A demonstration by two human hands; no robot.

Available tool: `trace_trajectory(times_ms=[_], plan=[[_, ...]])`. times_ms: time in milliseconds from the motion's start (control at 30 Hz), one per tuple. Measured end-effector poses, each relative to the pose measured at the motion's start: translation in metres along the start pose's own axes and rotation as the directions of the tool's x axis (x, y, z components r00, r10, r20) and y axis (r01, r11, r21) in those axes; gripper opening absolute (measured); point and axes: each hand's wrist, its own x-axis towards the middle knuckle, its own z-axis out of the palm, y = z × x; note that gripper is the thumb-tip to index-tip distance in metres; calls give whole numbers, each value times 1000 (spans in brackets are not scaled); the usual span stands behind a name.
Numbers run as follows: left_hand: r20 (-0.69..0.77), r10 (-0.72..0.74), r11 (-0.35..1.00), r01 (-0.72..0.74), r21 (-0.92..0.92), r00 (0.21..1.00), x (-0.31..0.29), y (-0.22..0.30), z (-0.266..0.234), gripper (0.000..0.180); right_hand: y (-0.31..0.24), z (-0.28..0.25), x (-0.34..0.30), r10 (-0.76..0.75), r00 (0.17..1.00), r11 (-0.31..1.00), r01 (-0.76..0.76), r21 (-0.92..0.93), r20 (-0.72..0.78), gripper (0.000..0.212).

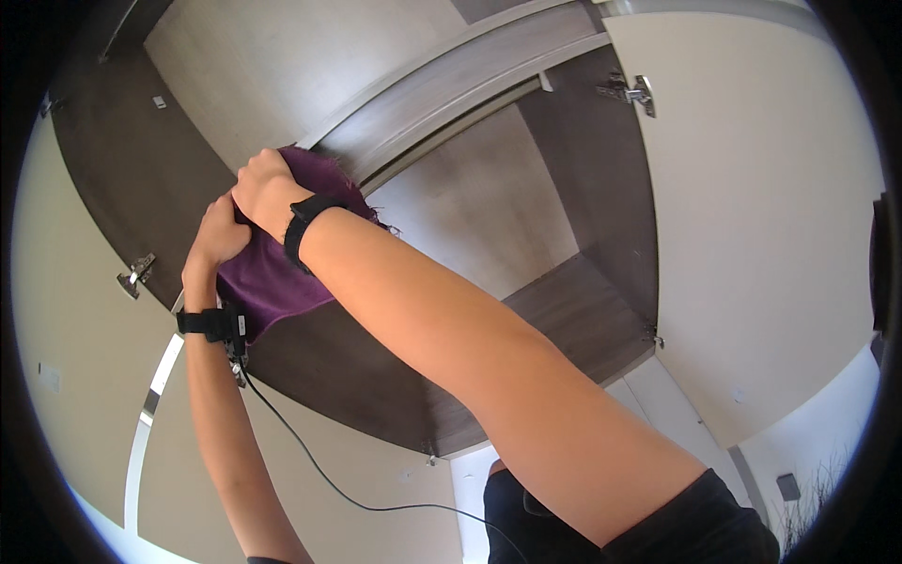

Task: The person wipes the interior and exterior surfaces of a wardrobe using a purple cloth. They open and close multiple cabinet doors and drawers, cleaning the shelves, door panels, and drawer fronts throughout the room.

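Observation:
A purple cloth (277, 287) with a frayed edge hangs in front of an open wardrobe, at the left end of a brown shelf (470, 80). My right hand (265, 188) is closed in a fist on the cloth's upper part. Just below and left of it, my left hand (222, 231) grips the cloth's left edge, and the two hands touch or nearly touch. Some of the fingers are hidden behind the fabric and the hands. Part of the cloth lies against the shelf's front edge.
Pale wardrobe doors (752, 207) stand open on both sides, with metal hinges (639, 94) sticking out. A lower compartment (554, 310) lies beneath the shelf. A thin cable (376, 509) runs from the black band (209, 324) on my left wrist.

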Motion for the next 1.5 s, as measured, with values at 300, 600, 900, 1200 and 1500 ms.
trace_trajectory(times_ms=[300, 600, 900, 1200, 1500], plan=[[-69, 41, 988, -31, 149, 997, 28, 102, 5, 24, 66, -22, -46, 61, 995, 995, -67, -75, -84, 20], [-105, 74, 977, -52, 206, 992, 51, 139, 18, 19, 106, -21, -64, 101, 989, 992, -109, -70, -107, 19], [-245, 108, 981, -63, 185, 963, 56, 163, 30, 20, 130, -19, -76, 68, 981, 989, -90, -118, -180, 17], [-311, 160, 983, -123, 136, 937, 65, 168, 40, 19, 144, -22, -85, 40, 973, 989, -71, -132, -229, 17], [-359, 236, 972, -219, 87, 903, 96, 227, 50, 21, 204, -35, -115, 98, 963, 977, -140, -158, -250, 20]])
